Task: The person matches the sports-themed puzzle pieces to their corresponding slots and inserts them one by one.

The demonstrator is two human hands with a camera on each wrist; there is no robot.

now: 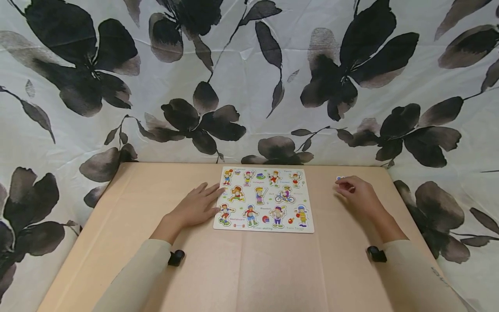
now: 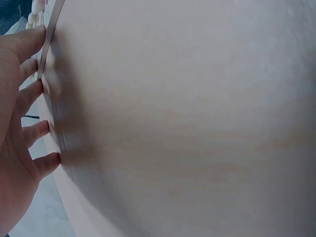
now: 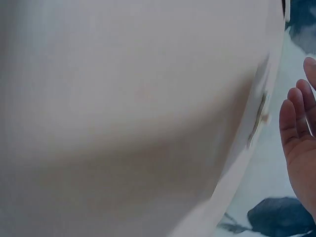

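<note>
A white puzzle board (image 1: 269, 223) printed with several colourful cartoon children lies flat on the table, its figures in place. My left hand (image 1: 199, 206) rests at the board's left side with fingers spread. In the left wrist view the thumb and index finger of the left hand (image 2: 17, 128) touch the board's edge, and other fingertips touch the table. To the right of the board, my right hand (image 1: 358, 193) hovers near a small flat piece (image 1: 340, 177), partly hidden by the fingers. In the right wrist view that piece (image 3: 257, 121) lies on the table, apart from the right hand (image 3: 300, 138).
The light wooden table (image 1: 273, 273) ends at a back edge behind the board. A white cloth (image 1: 265, 86) with dark flowers hangs behind it and shows at both sides. Black wrist cameras sit at both sleeves.
</note>
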